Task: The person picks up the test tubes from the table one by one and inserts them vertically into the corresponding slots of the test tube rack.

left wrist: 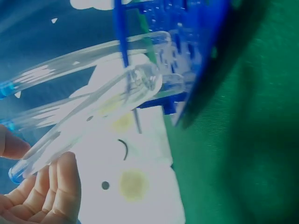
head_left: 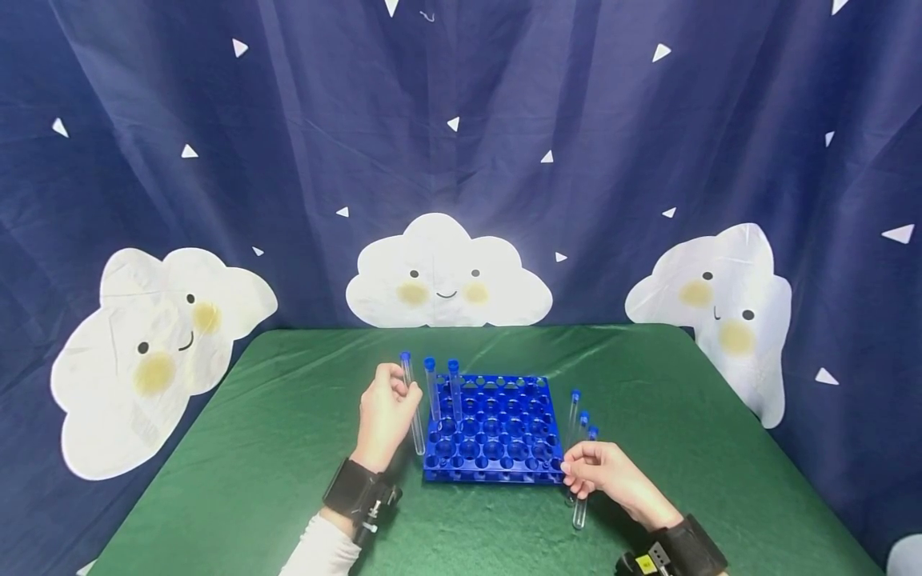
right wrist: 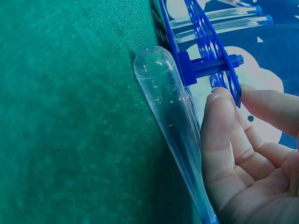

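My left hand (head_left: 385,414) pinches a clear test tube (head_left: 417,432) with a blue cap, just left of the blue test tube rack (head_left: 493,450). In the left wrist view the tube's rounded bottom points toward the rack's side, apart from any hole as far as I can see. Two capped test tubes (head_left: 433,390) stand in the rack's left columns. My right hand (head_left: 599,472) grips the rack's front right corner between thumb and index finger. Beside and partly under that hand lie three capped tubes (head_left: 579,512); the right wrist view shows their rounded ends close up.
A green cloth (head_left: 302,416) covers the table. Behind it hangs a dark blue curtain (head_left: 504,184) printed with white clouds and small triangles. Most of the rack's holes hold no tube.
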Demonstrator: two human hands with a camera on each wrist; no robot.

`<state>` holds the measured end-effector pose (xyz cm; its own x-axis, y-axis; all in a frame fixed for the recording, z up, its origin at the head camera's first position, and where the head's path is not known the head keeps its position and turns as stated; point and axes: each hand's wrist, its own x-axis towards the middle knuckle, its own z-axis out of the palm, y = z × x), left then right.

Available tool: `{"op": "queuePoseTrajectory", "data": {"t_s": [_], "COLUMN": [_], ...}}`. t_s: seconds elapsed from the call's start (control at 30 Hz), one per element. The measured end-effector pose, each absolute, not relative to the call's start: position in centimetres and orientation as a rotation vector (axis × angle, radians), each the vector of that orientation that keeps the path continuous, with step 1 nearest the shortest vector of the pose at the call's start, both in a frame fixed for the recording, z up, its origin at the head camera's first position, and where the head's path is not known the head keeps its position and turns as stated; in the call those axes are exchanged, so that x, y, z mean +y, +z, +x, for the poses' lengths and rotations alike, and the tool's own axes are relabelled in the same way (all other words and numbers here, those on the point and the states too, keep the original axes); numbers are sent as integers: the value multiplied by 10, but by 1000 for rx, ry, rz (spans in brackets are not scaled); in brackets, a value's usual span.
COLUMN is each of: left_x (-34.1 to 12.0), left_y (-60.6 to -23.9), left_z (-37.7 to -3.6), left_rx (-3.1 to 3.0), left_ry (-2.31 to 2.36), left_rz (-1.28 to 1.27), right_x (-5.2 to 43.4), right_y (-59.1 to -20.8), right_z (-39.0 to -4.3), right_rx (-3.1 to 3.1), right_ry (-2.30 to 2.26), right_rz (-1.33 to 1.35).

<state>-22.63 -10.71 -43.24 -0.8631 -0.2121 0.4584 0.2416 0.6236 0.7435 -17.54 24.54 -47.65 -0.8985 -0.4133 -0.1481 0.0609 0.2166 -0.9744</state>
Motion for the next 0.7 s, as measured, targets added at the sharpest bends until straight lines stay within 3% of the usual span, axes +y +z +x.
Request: {"op": "queuePoseTrajectory", "data": {"t_s": [0.7], "left_x": [-72], "left_y": [-417], "left_z": [-209], "left_rx": [-1982], "left_ry": [-1249], "left_rz": [-299], "right_x": [245], "right_y": [-475], "right_z": [-174], "right_rx": [2132], "right_ry": [-1717], "right_rz": [-324]}}
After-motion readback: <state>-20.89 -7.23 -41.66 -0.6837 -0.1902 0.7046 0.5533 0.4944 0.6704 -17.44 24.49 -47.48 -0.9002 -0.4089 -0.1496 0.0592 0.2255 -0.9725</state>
